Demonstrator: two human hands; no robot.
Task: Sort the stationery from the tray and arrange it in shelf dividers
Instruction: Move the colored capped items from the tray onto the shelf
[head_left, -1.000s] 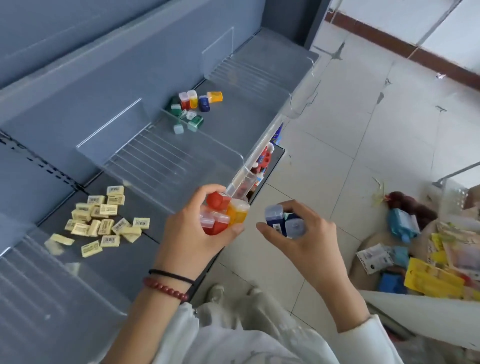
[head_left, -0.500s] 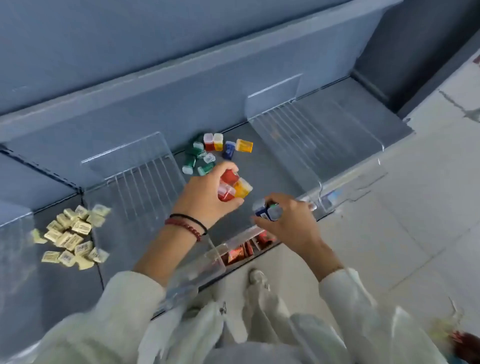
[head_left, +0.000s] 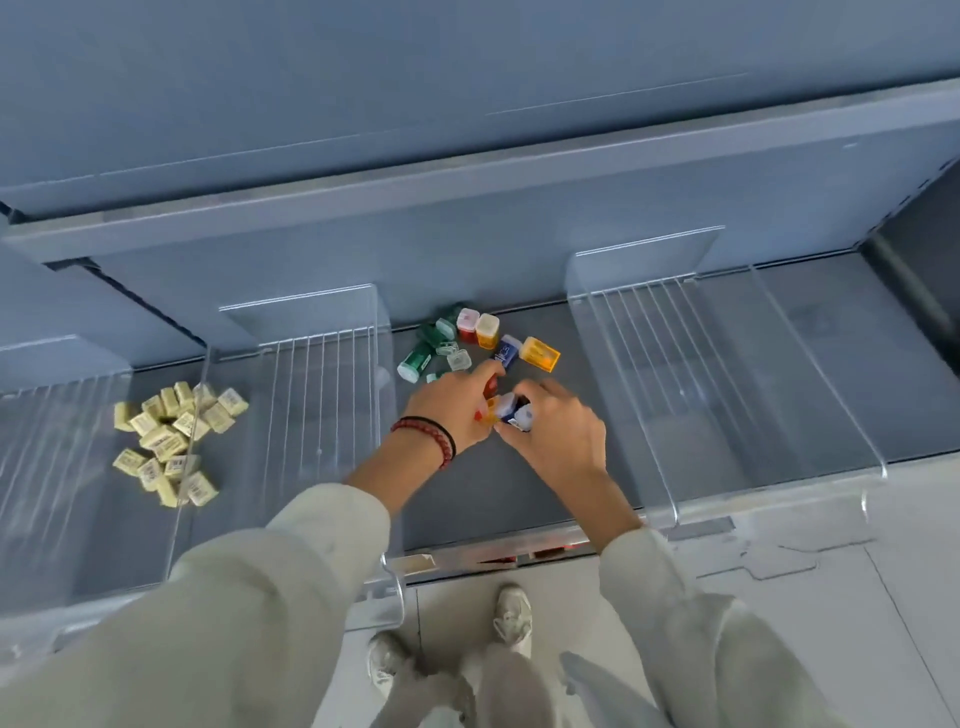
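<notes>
Both hands work over the middle compartment of the shelf (head_left: 519, 499), between two clear dividers (head_left: 311, 374). The left hand (head_left: 447, 410) grips red and orange boxes (head_left: 491, 388). The right hand (head_left: 561, 436) grips blue boxes (head_left: 508, 406). Loose coloured boxes (head_left: 478, 338) lie just behind. Yellow erasers (head_left: 171, 436) occupy the left compartment.

Small coloured sharpeners (head_left: 487, 332) — green, red, yellow, blue — lie jumbled between two clear dividers (head_left: 322, 358). Pale yellow erasers (head_left: 171, 436) lie heaped left of them.
</notes>
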